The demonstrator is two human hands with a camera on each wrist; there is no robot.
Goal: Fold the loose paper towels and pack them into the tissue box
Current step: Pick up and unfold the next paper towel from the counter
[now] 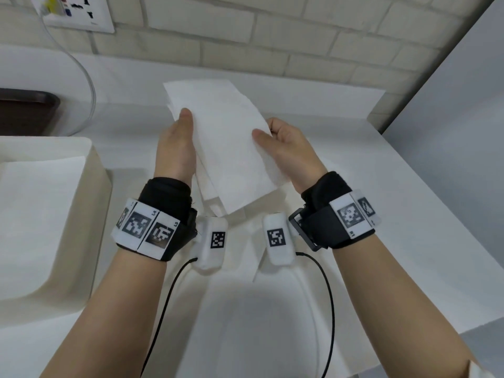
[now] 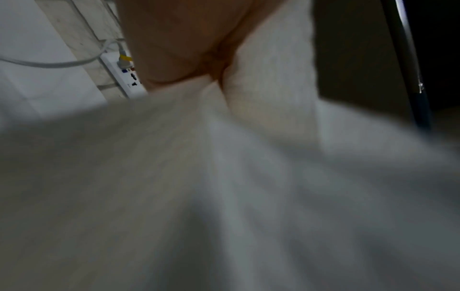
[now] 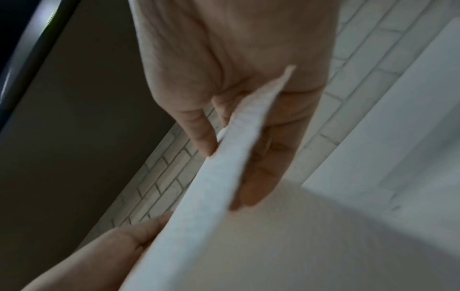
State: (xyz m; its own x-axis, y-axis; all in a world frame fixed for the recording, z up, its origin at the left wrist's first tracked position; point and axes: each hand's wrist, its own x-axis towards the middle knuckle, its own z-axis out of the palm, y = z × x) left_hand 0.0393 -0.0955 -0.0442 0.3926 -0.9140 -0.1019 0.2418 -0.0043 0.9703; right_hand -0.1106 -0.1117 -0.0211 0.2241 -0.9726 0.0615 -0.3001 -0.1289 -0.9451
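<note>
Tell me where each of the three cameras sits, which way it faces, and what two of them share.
Head: worn on the head, facing forward and down; shows both forearms, left hand and right hand holding the paper towels over the white counter.
Left wrist: looks along the palm into blurred towel.
Right wrist: looks along the fingers pinching the towel edge.
Shared: head and left wrist both show the wall socket.

socket plate (image 1: 79, 13) on brick wall (image 1: 272, 31) (cable plugged in) | dark tray (image 1: 26, 110) far left
</note>
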